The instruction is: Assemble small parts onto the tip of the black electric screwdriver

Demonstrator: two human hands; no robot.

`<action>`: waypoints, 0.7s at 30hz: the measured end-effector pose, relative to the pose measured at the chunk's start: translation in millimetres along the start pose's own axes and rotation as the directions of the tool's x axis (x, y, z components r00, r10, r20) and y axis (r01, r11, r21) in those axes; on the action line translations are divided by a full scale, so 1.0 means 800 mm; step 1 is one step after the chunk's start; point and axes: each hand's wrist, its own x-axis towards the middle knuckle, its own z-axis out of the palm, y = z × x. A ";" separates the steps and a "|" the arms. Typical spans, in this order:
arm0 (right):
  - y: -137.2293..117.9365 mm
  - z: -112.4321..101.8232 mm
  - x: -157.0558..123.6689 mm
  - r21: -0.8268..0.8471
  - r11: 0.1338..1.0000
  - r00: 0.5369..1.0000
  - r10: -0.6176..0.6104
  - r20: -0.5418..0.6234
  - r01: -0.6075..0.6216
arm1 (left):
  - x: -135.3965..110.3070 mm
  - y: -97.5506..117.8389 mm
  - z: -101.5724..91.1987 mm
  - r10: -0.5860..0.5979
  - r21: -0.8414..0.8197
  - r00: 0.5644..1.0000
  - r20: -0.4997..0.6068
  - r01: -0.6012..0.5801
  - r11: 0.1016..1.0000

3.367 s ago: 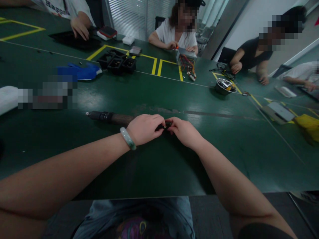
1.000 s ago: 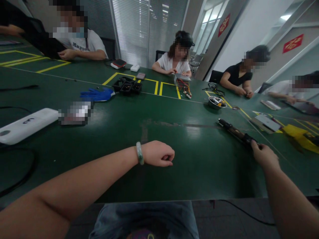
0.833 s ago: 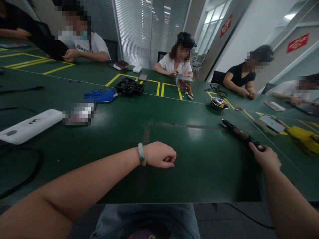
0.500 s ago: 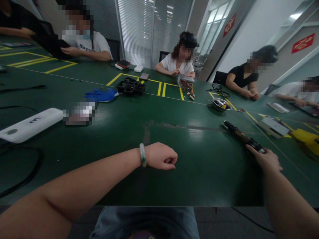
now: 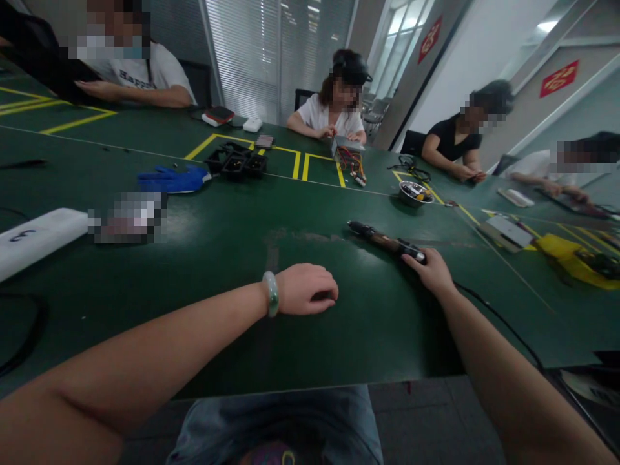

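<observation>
A dark electric screwdriver (image 5: 385, 241) lies on the green table (image 5: 232, 258), its tip pointing left and a black cable (image 5: 498, 323) trailing from its rear end. My right hand (image 5: 433, 271) rests on the tool's rear end, fingers touching it. My left hand (image 5: 310, 290) lies on the table near the middle as a loose fist with nothing visible in it, and a pale green bangle (image 5: 270, 294) sits on its wrist.
Several other people sit around the table. A blue glove (image 5: 169, 179), black plastic parts (image 5: 235, 163), a metal bowl (image 5: 415, 192), a wired metal box (image 5: 349, 154) and a white flat device (image 5: 36, 237) lie on it. Yellow items (image 5: 574, 253) sit far right.
Earlier both hands worked at the screwdriver's end in front of me. My right hand then carried it far right, and now has drawn it back left toward the middle. My left fist stayed put.
</observation>
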 end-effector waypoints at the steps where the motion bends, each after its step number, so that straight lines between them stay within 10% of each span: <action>1: -0.029 0.009 0.001 0.045 0.998 0.999 -0.049 0.024 0.047 | 0.000 0.000 -0.002 -0.018 0.023 0.998 -0.068 0.020 1.000; 6: -0.181 0.052 -0.013 0.247 0.935 0.950 -0.288 0.119 0.253 | -0.004 -0.003 -0.013 -0.189 0.103 0.882 -0.431 0.256 0.961; 11: -0.294 0.085 -0.040 0.350 0.862 0.869 -0.452 0.202 0.367 | -0.009 -0.011 -0.015 -0.259 0.104 0.835 -0.485 0.349 0.931; 14: -0.312 0.071 -0.051 0.379 0.816 0.827 -0.530 0.188 0.436 | -0.010 -0.018 -0.013 -0.302 0.111 0.833 -0.463 0.392 0.913; 21: -0.253 -0.013 -0.084 -0.014 0.949 0.911 -0.298 0.285 0.315 | -0.008 -0.026 -0.004 -0.338 0.202 0.858 -0.386 0.436 0.877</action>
